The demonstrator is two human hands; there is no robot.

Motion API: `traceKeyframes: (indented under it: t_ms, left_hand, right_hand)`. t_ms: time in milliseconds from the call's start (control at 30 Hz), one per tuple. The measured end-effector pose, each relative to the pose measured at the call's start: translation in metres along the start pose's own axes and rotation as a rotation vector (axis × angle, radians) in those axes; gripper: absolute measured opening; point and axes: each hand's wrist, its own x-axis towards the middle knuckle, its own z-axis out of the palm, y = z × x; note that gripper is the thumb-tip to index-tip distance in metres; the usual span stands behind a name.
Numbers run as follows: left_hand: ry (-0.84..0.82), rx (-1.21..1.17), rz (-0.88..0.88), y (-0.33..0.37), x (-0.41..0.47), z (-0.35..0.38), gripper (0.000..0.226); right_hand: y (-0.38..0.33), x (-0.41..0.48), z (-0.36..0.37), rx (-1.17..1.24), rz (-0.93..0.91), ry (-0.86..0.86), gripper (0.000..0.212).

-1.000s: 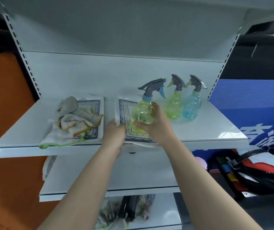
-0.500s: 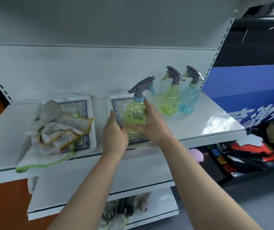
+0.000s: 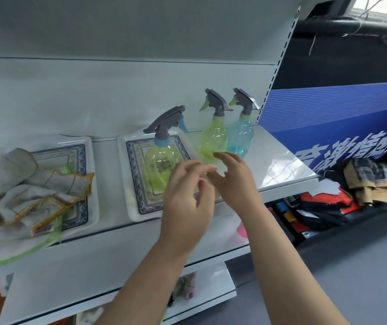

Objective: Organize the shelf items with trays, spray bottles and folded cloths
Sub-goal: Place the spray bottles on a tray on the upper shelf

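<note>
A yellow-green spray bottle (image 3: 158, 163) with a blue collar stands upright on the right tray (image 3: 132, 184), a white tray with a blue patterned border. Both hands hover just in front of it, holding nothing. My left hand (image 3: 187, 198) has loosely spread fingers. My right hand (image 3: 233, 177) is open, its fingers pointing left toward the bottle. A second green spray bottle (image 3: 211, 134) and a light blue spray bottle (image 3: 240, 134) stand on the bare shelf to the right. The left tray (image 3: 79, 160) carries a crumpled pile of cloths (image 3: 32, 191).
The white shelf (image 3: 279, 165) has a lower shelf (image 3: 93, 273) below it with some items underneath. A blue sign panel (image 3: 340, 118) stands to the right, above a heap of clothes (image 3: 352, 191) on the floor.
Both hands have let go of the yellow-green spray bottle, which now stands on the right tray. The hands have drawn back and to the right. The camera moved closer.
</note>
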Motion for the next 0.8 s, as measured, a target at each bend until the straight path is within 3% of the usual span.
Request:
traceKeyframes:
  t_ms: [167, 267, 400, 533, 633, 800]
  left_hand:
    - [-0.137, 0.068, -0.284, -0.014, 0.031, 0.059, 0.059]
    - [-0.172, 0.244, -0.373, -0.028, 0.061, 0.088, 0.067]
    - [-0.191, 0.367, -0.519, -0.041, 0.093, 0.115, 0.084]
    - [-0.155, 0.409, -0.546, -0.059, 0.112, 0.133, 0.098]
    - [-0.087, 0.43, -0.557, -0.067, 0.117, 0.141, 0.092]
    - [0.096, 0.386, -0.485, -0.058, 0.115, 0.143, 0.052]
  right_hand:
    - [0.045, 0.044, -0.035, 0.069, 0.21, 0.055, 0.058]
    - [0.066, 0.077, -0.048, 0.127, 0.274, 0.005, 0.081]
    - [0.084, 0.119, -0.055, 0.186, 0.24, -0.048, 0.09]
    - [0.093, 0.146, -0.056, 0.238, 0.155, -0.197, 0.095]
    - [0.099, 0.159, -0.053, 0.26, 0.117, -0.291, 0.082]
    - [0.101, 0.182, -0.049, 0.345, 0.054, -0.337, 0.065]
